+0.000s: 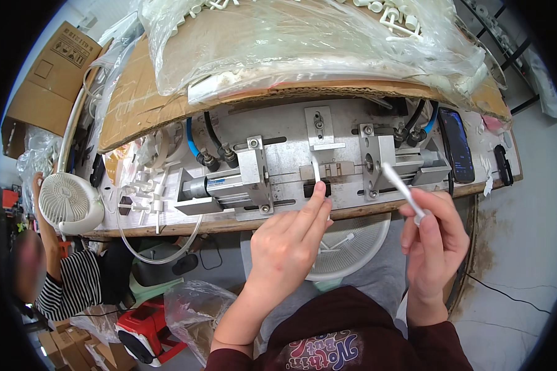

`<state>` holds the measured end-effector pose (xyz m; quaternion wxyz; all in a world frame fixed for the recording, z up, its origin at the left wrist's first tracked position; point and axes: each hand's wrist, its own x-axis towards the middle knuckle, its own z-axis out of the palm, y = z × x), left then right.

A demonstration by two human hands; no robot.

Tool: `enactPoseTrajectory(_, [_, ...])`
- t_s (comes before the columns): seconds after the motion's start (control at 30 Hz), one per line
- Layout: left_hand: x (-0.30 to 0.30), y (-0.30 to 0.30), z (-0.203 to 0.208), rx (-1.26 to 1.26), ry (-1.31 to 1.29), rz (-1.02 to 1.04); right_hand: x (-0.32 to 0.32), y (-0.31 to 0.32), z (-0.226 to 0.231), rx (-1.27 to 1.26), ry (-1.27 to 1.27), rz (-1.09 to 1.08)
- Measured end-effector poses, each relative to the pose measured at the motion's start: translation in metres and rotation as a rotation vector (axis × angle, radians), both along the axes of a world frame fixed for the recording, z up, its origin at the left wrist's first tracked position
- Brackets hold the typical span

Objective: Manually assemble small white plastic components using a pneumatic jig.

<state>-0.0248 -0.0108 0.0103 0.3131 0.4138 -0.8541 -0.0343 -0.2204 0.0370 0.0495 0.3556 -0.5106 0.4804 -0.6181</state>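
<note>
My left hand (286, 250) reaches to the middle of a metal fixture, its fingers close together. At its index fingertip is the lower end of a slim white plastic stick (317, 167), which rises against the fixture's centre block (346, 169); the thumb is hidden. My right hand (436, 238) is closed, pinching a second white plastic stick (400, 185) by its wider, cap-like end. That stick tilts up and left, its free tip in front of the right clamp unit (380, 154). Opposite stands the left clamp unit (250, 173), with a silver cylinder.
A white mesh basket (365, 247) with a few white pieces sits below the bench edge. Cardboard (124, 114) and a plastic bag of white parts overhang the back. A phone (457, 145) lies right; a white fan (71, 203) stands left. A person in stripes (74, 284) is far left.
</note>
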Motion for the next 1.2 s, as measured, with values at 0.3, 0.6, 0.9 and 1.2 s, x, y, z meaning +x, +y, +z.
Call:
enactPoseTrajectory(0.3, [0.002,-0.009,0.007,0.06,-0.054,0.005,0.006,-0.002,0.007,0.097,-0.159,0.055])
enactPoseTrajectory(0.6, [0.004,-0.007,0.0,0.029,0.022,0.021,0.01,-0.004,0.002,-0.122,0.52,0.015])
enactPoseTrajectory(0.9, [0.03,0.036,-0.001,0.413,0.077,-0.312,0.032,-0.036,-0.047,-0.409,0.997,0.056])
enactPoseTrajectory(1.2, [0.039,0.048,0.037,0.439,0.907,-0.187,0.051,-0.042,-0.041,-0.36,1.286,-0.028])
